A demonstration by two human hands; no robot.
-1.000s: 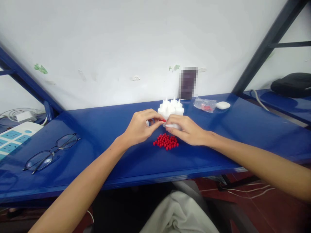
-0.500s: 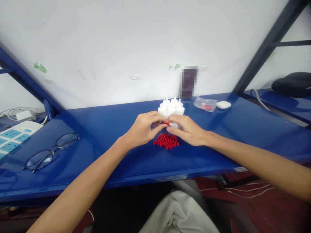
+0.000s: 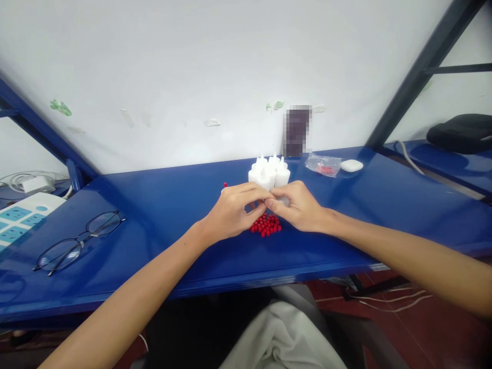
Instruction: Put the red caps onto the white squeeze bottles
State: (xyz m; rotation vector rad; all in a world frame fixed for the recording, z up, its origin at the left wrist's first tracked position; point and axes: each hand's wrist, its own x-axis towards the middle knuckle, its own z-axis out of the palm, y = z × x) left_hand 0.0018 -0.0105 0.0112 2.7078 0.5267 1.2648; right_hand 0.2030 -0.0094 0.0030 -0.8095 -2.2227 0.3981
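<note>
My left hand is closed in a pinch, its fingertips meeting those of my right hand. The red cap seen in the left fingers a moment ago is now hidden behind them. My right hand is wrapped round a small white squeeze bottle, mostly covered by its fingers and thumb. Below the hands lies a pile of small red caps, partly covered by my left hand. Just behind the hands stand several white bottles with bare pointed tips. A red-tipped bottle peeks out behind my left hand.
Eyeglasses lie on the left of the blue table, near a power strip. At the back right are a clear plastic bag with red pieces and a white rounded case. A blurred dark rectangle leans on the wall.
My left hand has turned and lowered slightly, so the red cap between the hands no longer shows and more of the pile is covered. The red-tipped bottle has come into view.
</note>
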